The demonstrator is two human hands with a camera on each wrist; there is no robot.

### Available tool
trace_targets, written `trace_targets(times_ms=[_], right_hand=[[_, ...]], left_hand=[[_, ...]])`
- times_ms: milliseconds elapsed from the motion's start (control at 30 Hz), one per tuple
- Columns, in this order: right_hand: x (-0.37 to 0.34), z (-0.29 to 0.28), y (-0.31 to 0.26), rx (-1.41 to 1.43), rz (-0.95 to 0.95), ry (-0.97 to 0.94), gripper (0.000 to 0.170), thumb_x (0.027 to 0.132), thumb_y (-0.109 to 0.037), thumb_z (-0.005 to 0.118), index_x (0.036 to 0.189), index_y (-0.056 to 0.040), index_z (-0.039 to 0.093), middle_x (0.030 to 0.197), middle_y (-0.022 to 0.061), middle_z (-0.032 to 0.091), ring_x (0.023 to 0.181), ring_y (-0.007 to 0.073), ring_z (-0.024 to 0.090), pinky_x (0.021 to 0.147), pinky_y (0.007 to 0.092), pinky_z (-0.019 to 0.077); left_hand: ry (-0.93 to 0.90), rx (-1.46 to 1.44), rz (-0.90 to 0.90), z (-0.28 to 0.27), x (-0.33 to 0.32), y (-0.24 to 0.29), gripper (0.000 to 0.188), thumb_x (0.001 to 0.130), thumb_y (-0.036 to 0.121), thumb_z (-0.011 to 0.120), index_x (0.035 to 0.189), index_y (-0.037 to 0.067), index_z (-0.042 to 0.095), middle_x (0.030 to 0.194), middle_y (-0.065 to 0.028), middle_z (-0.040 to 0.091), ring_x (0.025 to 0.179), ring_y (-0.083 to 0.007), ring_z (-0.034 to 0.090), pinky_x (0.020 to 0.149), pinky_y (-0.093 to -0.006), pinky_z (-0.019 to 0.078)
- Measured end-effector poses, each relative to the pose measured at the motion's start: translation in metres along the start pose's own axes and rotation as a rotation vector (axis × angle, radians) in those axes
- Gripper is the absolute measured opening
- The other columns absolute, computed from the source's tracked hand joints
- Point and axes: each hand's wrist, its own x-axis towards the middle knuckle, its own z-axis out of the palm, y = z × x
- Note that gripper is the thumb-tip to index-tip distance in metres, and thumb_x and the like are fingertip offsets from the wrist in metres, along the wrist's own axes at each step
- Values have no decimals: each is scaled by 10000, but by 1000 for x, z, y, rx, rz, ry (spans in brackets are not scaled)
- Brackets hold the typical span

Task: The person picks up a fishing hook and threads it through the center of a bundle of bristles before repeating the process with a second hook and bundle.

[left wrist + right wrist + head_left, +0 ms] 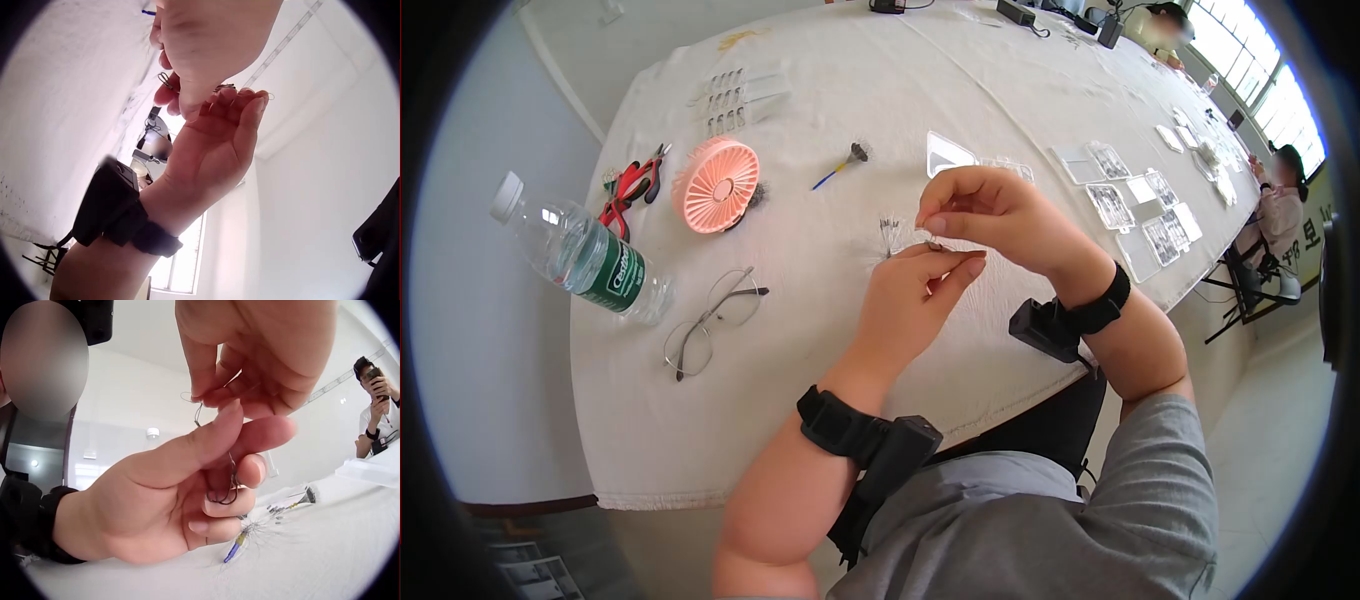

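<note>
The hooks (pixel 233 481) are in the left hand (pixel 910 300), their thin stem pinched between thumb and forefinger, the bends hanging lower, against the other fingers. Their long axis runs steeply, slightly tilted, from the bends up past the left thumb to the line (pixel 199 415). The right hand (pixel 1000 215) is just above the left thumb, its fingertips together on the line's looped end. So the left hand is nearer the bends, the right nearer the loop. Whether the loop is knotted is too fine to tell.

The two hands sit so close that the left thumb covers part of the stem, and in the head view fingers hide most of the hooks.

On the worktop (pixel 800 350), a bundle (pixel 888 235) of fine strands fans out just past the left hand's fingers. A brush-like bunch (pixel 840 165) lies farther ahead. Left of the left hand are glasses (pixel 703 322), a pink disc (pixel 722 188), pliers (pixel 632 185) and a bottle (pixel 590 255); clear boxes (pixel 1112 205) lie beyond and right of the right hand.
</note>
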Motion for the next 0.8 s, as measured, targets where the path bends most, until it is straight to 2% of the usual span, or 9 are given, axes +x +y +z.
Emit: trace_targets(times_ms=[67,100,167,233,333,433,600,800], right_hand=[[0,-2,3,42,59,-19,48,866,-18,600,914,-12,601,883,8,588,854,75,554,791,220,449],[0,-4,4,59,84,-29,52,865,-20,602,916,-13,603,884,7,590,856,74,555,793,221,448],[1,-12,10,102,-3,27,67,873,-71,607,923,-27,614,875,-1,593,823,69,538,754,222,441],[1,-22,17,143,-74,85,106,884,-127,609,940,-38,625,851,-5,599,783,57,518,713,219,429],[-3,-37,42,312,-55,138,106,885,-130,606,951,-48,619,866,-16,591,787,61,510,739,222,424],[-6,-45,52,235,-3,200,109,887,-124,603,962,-46,612,873,-19,588,790,64,507,739,222,425],[-10,-39,50,369,0,64,90,888,-119,600,942,-48,598,933,-12,602,836,67,527,761,229,436],[-10,-38,49,363,-9,61,86,889,-118,597,942,-50,597,937,-5,605,830,75,536,765,242,444]], left_hand=[[-35,-16,-88,-2,0,-4,229,886,225,625,969,27,702,718,-24,623,644,-73,522,584,-215,398],[-56,-35,-123,-2,0,-2,227,888,221,623,962,22,702,714,-24,628,649,-70,530,586,-211,400],[-100,-70,-192,-3,0,4,226,891,214,619,947,12,703,707,-24,638,658,-62,545,589,-204,405],[-97,-51,-200,-3,0,8,221,892,206,617,935,6,703,677,-24,632,637,-63,547,570,-205,404],[-91,-7,-153,-3,0,8,216,896,188,607,926,-6,699,645,-26,625,606,-66,546,544,-207,403],[-106,56,-128,-3,-1,10,214,904,172,593,922,-16,694,629,-27,620,583,-68,545,531,-207,406],[-119,66,-167,0,2,10,228,917,172,575,925,-26,686,670,-28,625,623,-78,555,571,-212,426],[-76,67,-208,-6,-3,12,263,932,203,554,918,-29,678,727,-33,630,699,-89,563,644,-228,438]])
